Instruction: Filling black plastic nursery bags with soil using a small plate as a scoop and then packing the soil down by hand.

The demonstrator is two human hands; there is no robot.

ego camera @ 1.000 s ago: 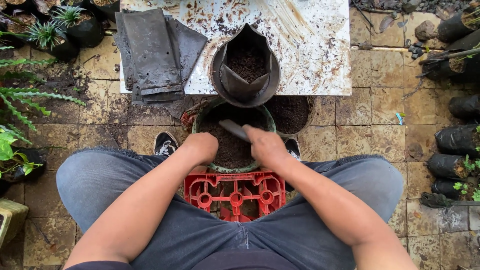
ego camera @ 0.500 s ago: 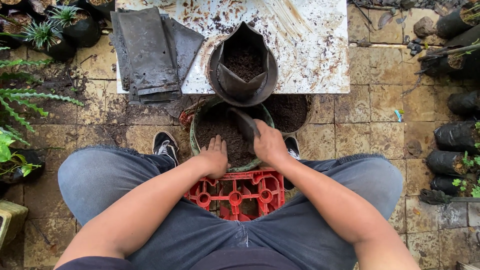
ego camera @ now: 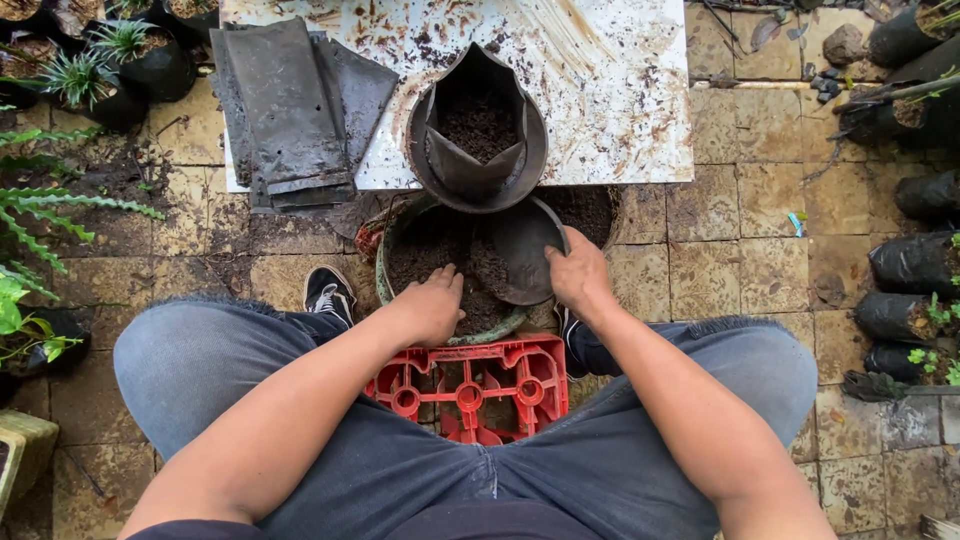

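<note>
My right hand (ego camera: 578, 276) grips the rim of a shallow black dish (ego camera: 520, 250) with some soil in it, held tilted over a green basin of dark soil (ego camera: 420, 262). My left hand (ego camera: 432, 308) rests palm down on the soil at the basin's near side, beside the dish. Just beyond the basin stands a black plastic grow bag (ego camera: 478, 135), open and partly filled with soil, sitting inside a round black pot (ego camera: 530, 165) on a soiled white board (ego camera: 600, 90).
A stack of flat black grow bags (ego camera: 290, 110) lies on the board's left. A red plastic crate (ego camera: 470, 385) sits between my knees. Potted plants (ego camera: 120, 50) and ferns stand at the left; filled black bags (ego camera: 910, 260) line the right on stone paving.
My right hand has lifted the black dish out of the basin's soil and tilted it up to the right. My left hand slid forward onto the soil.
</note>
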